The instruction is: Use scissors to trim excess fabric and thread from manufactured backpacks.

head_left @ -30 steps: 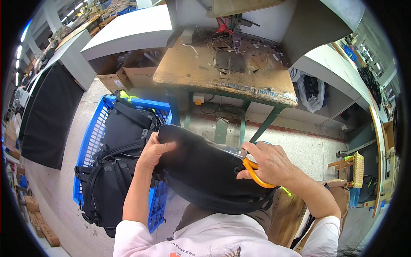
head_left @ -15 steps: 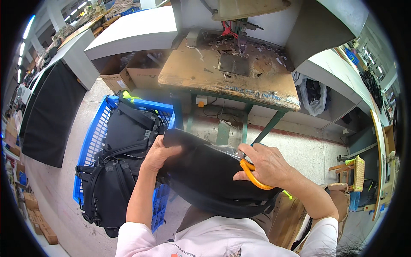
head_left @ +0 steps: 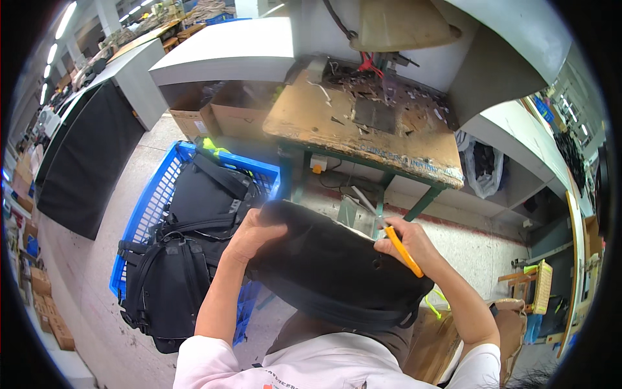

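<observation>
A black fabric bag (head_left: 337, 272) lies across my lap, its far edge showing a pale line. My left hand (head_left: 254, 232) is closed on its upper left corner, thumb on top. In my right hand (head_left: 408, 245) is a pair of scissors with orange handles (head_left: 403, 251), held at the bag's far right edge. Their metal blades (head_left: 367, 202) point up and away from me, past the fabric. A small hole or dark spot shows in the cloth beneath my right hand. Neon-yellow cords (head_left: 437, 305) hang at the bag's right end.
On my left stands a blue plastic crate (head_left: 144, 206) holding black backpacks (head_left: 170, 285). Ahead is a worn wooden workbench (head_left: 311, 123) littered with scraps, under a beige machine cover (head_left: 405, 29). Cardboard boxes (head_left: 243, 113) sit beneath a white counter. A small wooden stool (head_left: 536, 285) stands right.
The scissors have swung from lying along the bag's far edge to pointing up beyond it. My right hand has moved slightly right, and the bag's surface lies more spread. My view has shifted a little.
</observation>
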Action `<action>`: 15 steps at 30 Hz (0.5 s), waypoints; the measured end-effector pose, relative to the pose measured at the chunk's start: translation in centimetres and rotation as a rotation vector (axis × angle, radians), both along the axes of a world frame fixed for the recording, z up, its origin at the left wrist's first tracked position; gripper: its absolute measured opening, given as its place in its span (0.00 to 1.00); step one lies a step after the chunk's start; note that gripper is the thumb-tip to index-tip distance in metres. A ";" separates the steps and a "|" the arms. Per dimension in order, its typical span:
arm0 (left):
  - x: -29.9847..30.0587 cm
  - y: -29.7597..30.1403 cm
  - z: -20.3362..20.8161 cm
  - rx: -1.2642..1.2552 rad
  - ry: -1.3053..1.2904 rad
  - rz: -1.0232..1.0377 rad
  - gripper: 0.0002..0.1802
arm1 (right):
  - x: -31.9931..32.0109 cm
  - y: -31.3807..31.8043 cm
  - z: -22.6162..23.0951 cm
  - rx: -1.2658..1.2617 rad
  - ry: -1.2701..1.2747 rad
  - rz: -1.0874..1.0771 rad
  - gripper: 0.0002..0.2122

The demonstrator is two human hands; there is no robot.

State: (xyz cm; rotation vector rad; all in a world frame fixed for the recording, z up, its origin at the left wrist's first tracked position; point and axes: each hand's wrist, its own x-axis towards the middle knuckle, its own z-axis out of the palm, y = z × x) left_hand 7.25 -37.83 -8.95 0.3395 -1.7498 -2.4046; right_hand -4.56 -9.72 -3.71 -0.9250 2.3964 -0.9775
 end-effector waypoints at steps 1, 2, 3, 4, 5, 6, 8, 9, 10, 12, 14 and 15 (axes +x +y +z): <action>0.5 -0.2 0.7 -0.002 0.013 0.007 0.08 | -0.7 0.9 -1.6 -0.076 0.226 -0.015 0.25; 1.6 -0.9 1.4 -0.095 -0.028 0.079 0.09 | -0.8 1.0 -1.3 -0.013 0.269 -0.113 0.25; 2.4 -1.1 2.1 -0.182 -0.070 0.142 0.11 | -0.9 1.2 -1.0 0.055 0.313 -0.218 0.25; 3.6 -0.8 3.4 -0.179 -0.013 0.239 0.10 | -1.1 1.5 -1.2 0.014 0.341 -0.303 0.27; 4.9 -0.3 4.5 -0.259 0.026 0.368 0.12 | -1.2 1.7 -1.5 -0.043 0.429 -0.370 0.27; 6.1 0.6 5.7 -0.331 0.030 0.452 0.13 | -0.9 2.0 -2.0 -0.154 0.404 -0.388 0.27; 8.0 4.0 6.5 -0.537 0.011 0.619 0.14 | 1.8 1.2 -1.5 -0.526 -0.035 -0.355 0.27; 8.7 5.9 6.2 -0.625 -0.016 0.672 0.15 | 3.2 0.4 -0.6 -0.709 -0.458 -0.253 0.30; 9.1 7.6 5.1 -0.798 0.052 0.662 0.18 | 4.6 -0.6 -0.1 -0.697 -0.476 -0.120 0.32; 9.5 10.7 2.1 -1.079 0.133 0.570 0.24 | 6.6 -3.0 -0.5 -0.705 -0.668 -0.056 0.41; 8.9 14.1 -0.4 -1.138 0.175 0.451 0.28 | 8.0 -4.2 -2.9 -0.592 -0.403 -0.076 0.37; 8.4 15.4 -1.3 -1.098 0.198 0.417 0.28 | 8.3 -4.1 -3.2 -0.358 -0.030 -0.057 0.34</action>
